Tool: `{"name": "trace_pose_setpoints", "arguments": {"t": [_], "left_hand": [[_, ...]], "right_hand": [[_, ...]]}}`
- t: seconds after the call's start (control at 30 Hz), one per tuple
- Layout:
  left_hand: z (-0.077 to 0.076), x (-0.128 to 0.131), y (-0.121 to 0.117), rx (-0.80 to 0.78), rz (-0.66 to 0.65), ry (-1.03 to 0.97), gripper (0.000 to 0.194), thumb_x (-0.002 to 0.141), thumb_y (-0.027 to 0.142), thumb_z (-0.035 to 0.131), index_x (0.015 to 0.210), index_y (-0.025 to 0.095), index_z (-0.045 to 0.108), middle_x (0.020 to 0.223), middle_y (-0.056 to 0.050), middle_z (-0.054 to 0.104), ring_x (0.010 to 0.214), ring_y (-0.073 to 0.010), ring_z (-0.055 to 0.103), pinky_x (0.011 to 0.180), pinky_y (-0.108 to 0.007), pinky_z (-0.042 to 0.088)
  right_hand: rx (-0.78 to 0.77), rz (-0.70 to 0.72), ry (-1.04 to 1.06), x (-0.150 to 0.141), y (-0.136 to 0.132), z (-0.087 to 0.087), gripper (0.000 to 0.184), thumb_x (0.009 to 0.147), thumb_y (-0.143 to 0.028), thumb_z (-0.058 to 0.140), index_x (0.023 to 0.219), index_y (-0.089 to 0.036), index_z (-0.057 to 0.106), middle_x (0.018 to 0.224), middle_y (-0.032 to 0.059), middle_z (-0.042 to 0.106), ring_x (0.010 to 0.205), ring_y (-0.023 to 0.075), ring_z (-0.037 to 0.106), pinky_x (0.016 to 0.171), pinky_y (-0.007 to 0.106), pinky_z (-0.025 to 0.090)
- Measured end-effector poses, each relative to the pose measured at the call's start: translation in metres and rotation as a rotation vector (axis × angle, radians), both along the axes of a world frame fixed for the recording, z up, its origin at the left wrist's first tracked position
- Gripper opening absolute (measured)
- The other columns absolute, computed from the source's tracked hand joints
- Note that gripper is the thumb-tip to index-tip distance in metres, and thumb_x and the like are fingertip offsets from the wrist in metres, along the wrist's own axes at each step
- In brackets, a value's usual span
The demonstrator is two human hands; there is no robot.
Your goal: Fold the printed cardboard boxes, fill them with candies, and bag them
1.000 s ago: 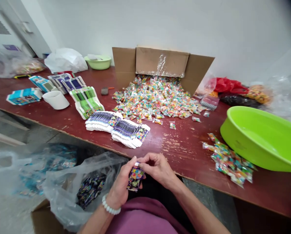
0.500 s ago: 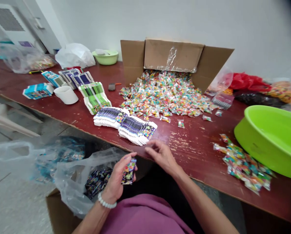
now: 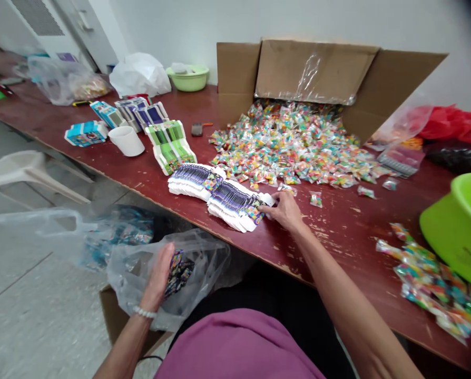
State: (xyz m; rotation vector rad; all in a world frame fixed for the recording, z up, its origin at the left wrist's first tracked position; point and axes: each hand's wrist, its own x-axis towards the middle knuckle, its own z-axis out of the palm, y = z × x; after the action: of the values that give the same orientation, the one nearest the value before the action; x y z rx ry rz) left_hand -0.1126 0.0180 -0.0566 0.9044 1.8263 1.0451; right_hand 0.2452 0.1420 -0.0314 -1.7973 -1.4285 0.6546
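Note:
My left hand (image 3: 159,276) reaches down into a clear plastic bag (image 3: 140,273) of dark printed packets (image 3: 179,271) beside my lap; its fingers sit at the packets, and whether they grip one is hidden. My right hand (image 3: 285,209) rests on the red table (image 3: 330,231), its fingers pinched on the end card of a fanned stack of purple-and-white cards (image 3: 235,202). A second like stack (image 3: 194,180) lies just left of it.
An open cardboard box (image 3: 318,73) spills a heap of small colourful sweets (image 3: 291,147). A green basin (image 3: 462,231) and a sweet pile (image 3: 433,284) lie right. Green cards (image 3: 170,145), a white cup (image 3: 126,140), blue packs (image 3: 86,132), bags and a white chair (image 3: 26,168) stand left.
My two hands have parted: the right went up onto the table to the card stack, the left dropped with the dark packet into the plastic bag. The view shifted left.

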Motion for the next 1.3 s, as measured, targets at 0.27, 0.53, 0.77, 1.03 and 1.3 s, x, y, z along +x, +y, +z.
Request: {"name": "trace_pose_setpoints", "arguments": {"t": [0.27,0.53,0.77,1.03,1.3], "left_hand": [[0.054,0.044,-0.009,0.143,-0.275,-0.024,0.051,0.080,0.054,0.065,0.117,0.019,0.065,0.113,-0.010,0.070,0.109,-0.0280,0.063,0.100,-0.040,0.046],[0.099,0.134,-0.014,-0.252,-0.983,-0.934,0.041,0.064,0.041,0.082,0.093,0.014,0.072,0.082,-0.010,0.072,0.072,-0.0231,0.068,0.067,-0.031,0.050],[0.096,0.135,-0.017,0.010,-0.907,-0.439,0.034,0.059,0.025,0.086,0.088,0.014,0.072,0.085,-0.005,0.070,0.078,-0.0198,0.061,0.071,-0.028,0.049],[0.089,0.152,-0.027,-0.101,-0.749,-0.625,0.025,0.069,0.029,0.081,0.083,0.012,0.070,0.071,-0.002,0.066,0.064,-0.0153,0.061,0.064,-0.028,0.051],[0.086,0.144,-0.026,0.008,-0.671,-0.617,0.032,0.077,0.030,0.078,0.100,0.014,0.063,0.094,-0.007,0.070,0.083,-0.0175,0.066,0.076,-0.029,0.055]], "right_hand": [[-0.006,0.144,0.433,0.009,-0.043,0.042,0.038,0.073,-0.054,0.071,0.086,-0.020,0.061,0.081,0.0021,0.067,0.070,0.0167,0.062,0.064,0.028,0.049],[-0.128,0.431,0.860,-0.041,-0.129,0.084,0.027,0.082,-0.043,0.073,0.098,-0.023,0.064,0.085,0.0010,0.067,0.072,0.0145,0.062,0.066,0.027,0.052],[-0.061,0.358,0.824,-0.073,-0.162,0.065,0.073,0.064,-0.036,0.088,0.127,-0.027,0.052,0.118,0.0069,0.065,0.101,0.0231,0.066,0.088,0.037,0.056],[-0.114,0.214,0.745,-0.077,-0.166,0.068,0.046,0.083,-0.045,0.070,0.122,-0.022,0.062,0.074,-0.0011,0.065,0.042,0.0127,0.052,0.037,0.026,0.045],[0.042,0.288,0.690,-0.061,-0.163,0.052,0.044,0.096,-0.041,0.055,0.135,-0.023,0.047,0.100,0.0047,0.069,0.084,0.0181,0.065,0.075,0.030,0.055]]}}
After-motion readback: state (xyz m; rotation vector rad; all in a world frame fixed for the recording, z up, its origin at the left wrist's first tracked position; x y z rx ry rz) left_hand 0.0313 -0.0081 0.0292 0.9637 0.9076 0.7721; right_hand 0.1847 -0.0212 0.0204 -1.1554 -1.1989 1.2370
